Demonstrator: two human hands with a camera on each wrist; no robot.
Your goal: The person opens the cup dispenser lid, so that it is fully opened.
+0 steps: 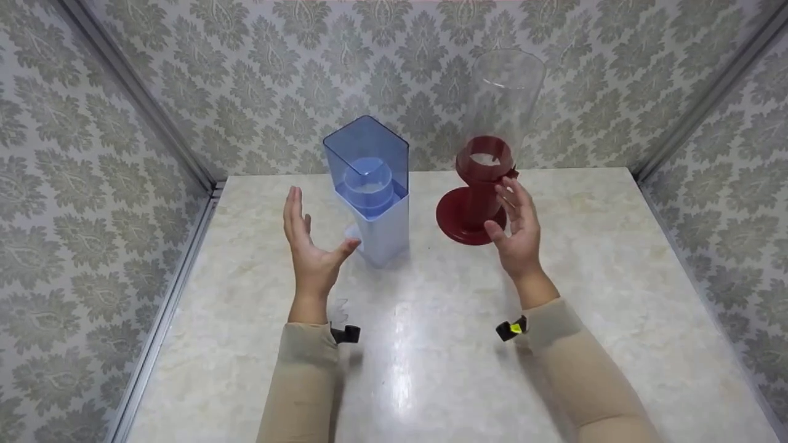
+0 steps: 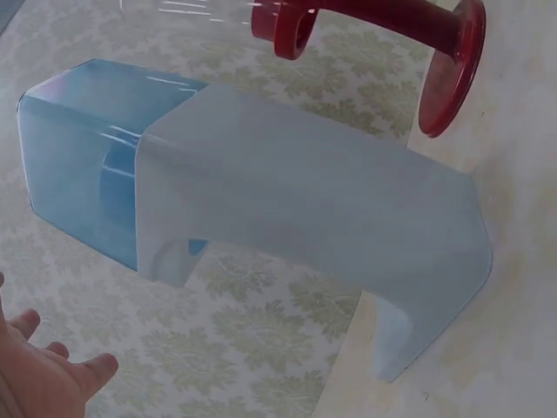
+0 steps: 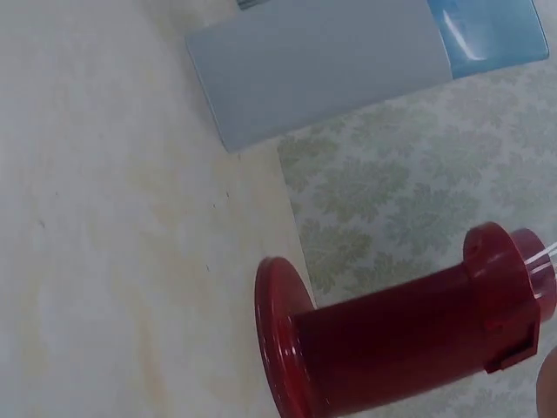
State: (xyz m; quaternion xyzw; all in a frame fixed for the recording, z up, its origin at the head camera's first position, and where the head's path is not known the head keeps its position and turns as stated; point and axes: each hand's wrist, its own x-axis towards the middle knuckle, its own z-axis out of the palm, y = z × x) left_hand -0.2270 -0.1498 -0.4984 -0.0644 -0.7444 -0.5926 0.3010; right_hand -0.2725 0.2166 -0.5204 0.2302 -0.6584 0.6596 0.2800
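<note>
A dispenser with a white body (image 1: 389, 237) and a see-through blue top (image 1: 366, 144) stands upright on the table, left of centre. Beside its left side is my left hand (image 1: 312, 255), fingers straight and thumb spread, apart from it in the left wrist view. To the right rises a red stand (image 1: 452, 215) with a round base and collar, carrying a tall clear cylinder (image 1: 508, 92). My right hand (image 1: 520, 237) is at the stand's right side with loosely bent fingers, holding nothing. Whether its fingertips touch the red collar (image 3: 500, 292), I cannot tell.
Both dispensers stand near the back edge of the pale marbled table (image 1: 431, 369). Patterned wall panels (image 1: 258, 80) close off the back and both sides, with metal strips (image 1: 154, 335) along the edges. Small black wrist cameras (image 1: 349, 334) sit at both cuffs.
</note>
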